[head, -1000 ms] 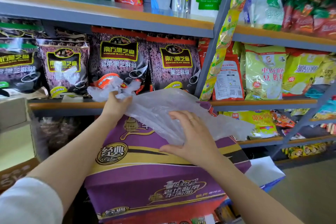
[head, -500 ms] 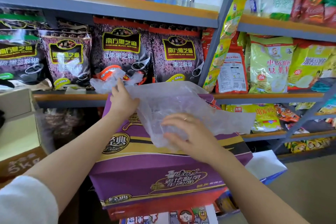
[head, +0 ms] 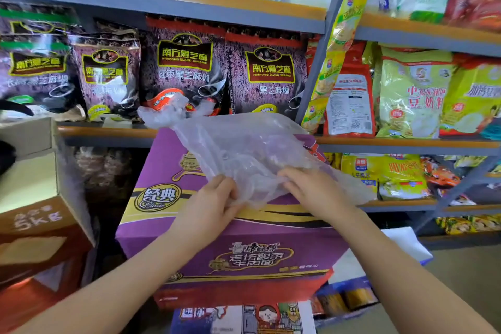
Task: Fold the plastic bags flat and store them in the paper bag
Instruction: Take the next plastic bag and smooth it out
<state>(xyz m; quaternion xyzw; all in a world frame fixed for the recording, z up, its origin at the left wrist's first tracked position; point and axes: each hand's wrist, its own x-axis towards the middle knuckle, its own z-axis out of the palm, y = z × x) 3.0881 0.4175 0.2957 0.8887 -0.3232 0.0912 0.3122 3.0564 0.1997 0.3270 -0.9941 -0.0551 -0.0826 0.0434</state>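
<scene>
I had the thin translucent plastic bag spread on the purple cardboard carton, still at the folding step. My left hand and right hand pinched its near edge; next, I judged, carry that edge far-side.

A clear, crinkled plastic bag lies spread on the purple carton; its bunched handles point toward ten o'clock; near edge lifted.
</scene>
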